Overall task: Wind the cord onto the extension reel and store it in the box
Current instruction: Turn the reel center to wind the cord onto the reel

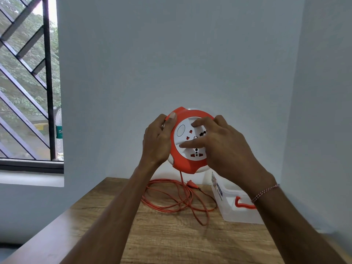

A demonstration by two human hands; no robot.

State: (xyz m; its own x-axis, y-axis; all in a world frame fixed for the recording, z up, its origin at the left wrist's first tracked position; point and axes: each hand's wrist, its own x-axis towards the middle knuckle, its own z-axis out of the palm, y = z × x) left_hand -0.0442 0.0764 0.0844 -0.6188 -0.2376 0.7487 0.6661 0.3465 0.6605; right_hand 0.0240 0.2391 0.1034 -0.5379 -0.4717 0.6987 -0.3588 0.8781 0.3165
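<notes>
Wood-grain counter (171,241) fills the bottom of the frame, and on it, lower centre, most of the orange cord (172,199) lies in loose, overlapping loops with its plug (192,184) at the far side. So winding looks barely begun: one strand rises from the pile to the reel's lower edge.

Held up in mid-frame is the extension reel (187,162), a round orange-rimmed body with a white socket face turned toward the camera. Left hand (157,141) grips its left rim, thumb curled over the top. Right hand (221,147) rests on the white face, its fingers (190,144) bent against raised ridges, apparently ready to turn it.

At lower right, the clear plastic box (228,212) with an orange handle stands open and appears to hold nothing yet; storing remains.
</notes>
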